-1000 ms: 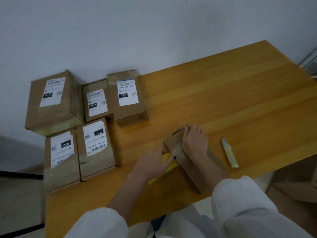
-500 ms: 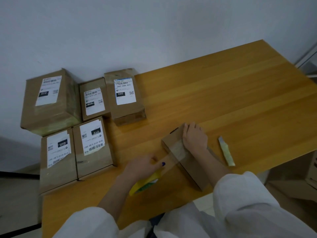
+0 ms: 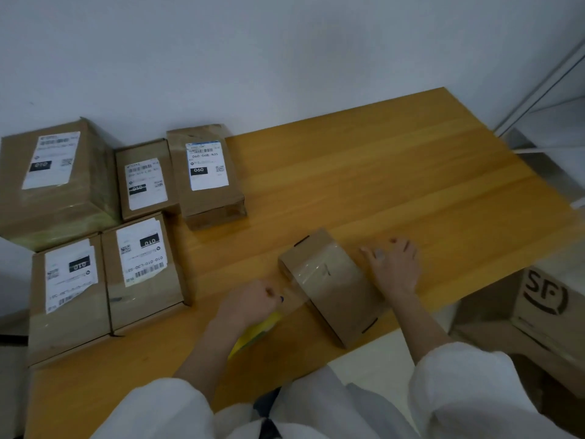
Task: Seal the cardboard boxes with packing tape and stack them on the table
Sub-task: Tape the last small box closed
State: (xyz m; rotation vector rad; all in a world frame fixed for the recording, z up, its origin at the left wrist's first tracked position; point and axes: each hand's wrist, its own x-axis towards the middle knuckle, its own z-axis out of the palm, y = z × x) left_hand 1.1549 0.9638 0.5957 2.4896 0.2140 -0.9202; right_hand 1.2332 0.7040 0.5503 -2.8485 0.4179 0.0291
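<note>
Notes wooden table [image 3: 380, 172] carrying five labelled cardboard boxes [image 3: 142, 274] grouped at its left end, small unlabelled cardboard box [image 3: 345, 299] near front edge with clear tape [image 3: 316, 269] across its top, right hand [image 3: 394, 267] just beside it with fingers spread, left hand [image 3: 250, 304] curled round yellow tape roll [image 3: 261, 327].

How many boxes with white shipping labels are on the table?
5. Back row: a large box, a small box, then the 060 box. Front row: the left front box and the right front box. Any beneath them would be hidden.
</note>
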